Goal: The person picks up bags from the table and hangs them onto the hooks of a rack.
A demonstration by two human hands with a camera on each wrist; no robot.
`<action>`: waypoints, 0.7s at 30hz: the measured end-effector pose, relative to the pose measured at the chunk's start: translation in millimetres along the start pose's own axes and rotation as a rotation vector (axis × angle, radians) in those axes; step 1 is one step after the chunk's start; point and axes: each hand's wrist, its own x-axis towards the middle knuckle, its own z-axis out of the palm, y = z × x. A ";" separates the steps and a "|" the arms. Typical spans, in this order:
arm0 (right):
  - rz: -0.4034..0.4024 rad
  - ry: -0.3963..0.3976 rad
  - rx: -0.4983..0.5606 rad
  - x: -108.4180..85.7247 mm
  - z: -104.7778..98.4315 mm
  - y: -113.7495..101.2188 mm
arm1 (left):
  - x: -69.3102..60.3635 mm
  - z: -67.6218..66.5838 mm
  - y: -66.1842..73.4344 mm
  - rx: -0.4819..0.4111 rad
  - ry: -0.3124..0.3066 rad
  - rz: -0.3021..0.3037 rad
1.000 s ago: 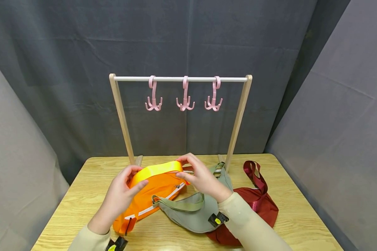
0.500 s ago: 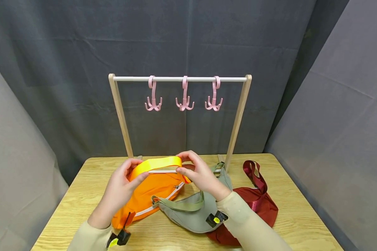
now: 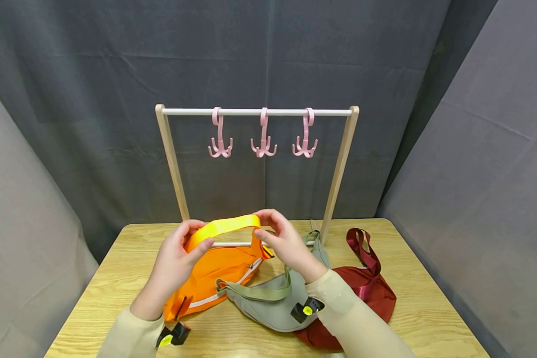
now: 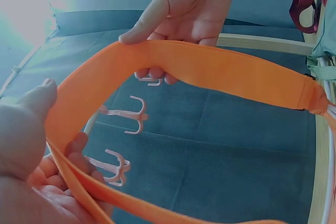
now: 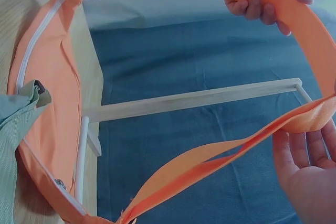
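An orange bag (image 3: 219, 271) lies at the left on the table, its strap (image 3: 223, 226) raised in an arch between both hands. My left hand (image 3: 174, 258) grips the strap's left side, and my right hand (image 3: 288, 243) pinches its right end. In the left wrist view the strap (image 4: 210, 69) passes between the thumb and fingers of the right hand (image 4: 189, 9), with the left hand (image 4: 31, 150) round its near bend. The right wrist view has the bag body (image 5: 52, 108) on the tabletop and the strap (image 5: 199, 169) loosely looped.
A rack with a white bar (image 3: 241, 112) and wooden posts stands behind, three pink hooks (image 3: 263, 144) hanging from the bar. Right of the orange bag lie a grey-green bag (image 3: 273, 308) and a dark red bag (image 3: 380, 298) on the wooden table (image 3: 429, 308). Grey curtains surround it.
Both hands have risen with the orange strap, widening the opening under its arch. The orange bag's left end has lifted slightly; the other bags stay where they were.
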 end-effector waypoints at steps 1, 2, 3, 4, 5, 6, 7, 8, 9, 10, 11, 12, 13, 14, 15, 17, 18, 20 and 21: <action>0.002 0.000 0.008 0.4 0.2 -0.2 | 0.4 0.1 0.0 -0.001 0.005 -0.004; 0.005 0.001 0.015 0.9 0.2 -0.3 | 0.9 0.1 0.1 0.000 0.010 -0.007; 0.007 0.002 0.020 1.3 0.0 -0.3 | 1.4 0.0 0.3 0.003 0.013 -0.012; 0.009 0.003 0.024 1.7 -0.2 -0.6 | 2.0 -0.2 0.7 0.005 0.015 -0.018; 0.015 0.005 0.032 2.1 -0.5 -0.8 | 2.6 -0.3 1.1 0.006 0.016 -0.021; 0.018 0.005 0.043 2.6 -0.9 -1.0 | 3.1 -0.3 1.2 0.007 0.016 -0.023; 0.019 0.007 0.052 3.1 -1.7 -1.0 | 3.8 -0.2 1.3 0.011 0.015 -0.024; 0.022 0.007 0.066 3.5 -2.4 -1.4 | 4.4 0.0 1.3 0.013 0.013 -0.026; 0.027 0.006 0.078 4.0 -2.9 -1.8 | 4.9 0.1 1.2 0.014 0.011 -0.030; 0.033 0.006 0.091 4.3 -3.5 -2.4 | 5.4 0.3 0.9 0.012 0.010 -0.031; 0.037 0.005 0.102 4.7 -3.9 -3.1 | 5.9 0.4 0.5 0.012 0.008 -0.032; 0.036 0.004 0.108 5.1 -4.3 -3.7 | 6.3 0.5 0.0 0.012 0.007 -0.033; 0.042 0.003 0.111 5.6 -4.6 -4.0 | 6.8 0.5 -0.3 0.009 0.005 -0.035; 0.048 0.002 0.115 6.0 -4.7 -4.7 | 7.4 0.3 -0.7 0.006 0.003 -0.037; 0.052 0.002 0.114 6.5 -5.1 -5.0 | 7.9 0.3 -1.0 0.002 0.002 -0.037; 0.060 0.000 0.112 7.9 -5.7 -5.1 | 9.4 0.0 -1.6 0.002 0.002 -0.030; 0.064 -0.002 0.112 8.7 -6.1 -4.8 | 10.2 0.0 -1.9 0.003 0.002 -0.026; 0.079 -0.002 0.116 10.3 -7.3 -4.2 | 12.1 -0.2 -2.3 0.007 0.001 -0.015; 0.087 -0.002 0.121 10.9 -7.9 -4.0 | 13.1 -0.2 -2.6 0.011 0.001 -0.009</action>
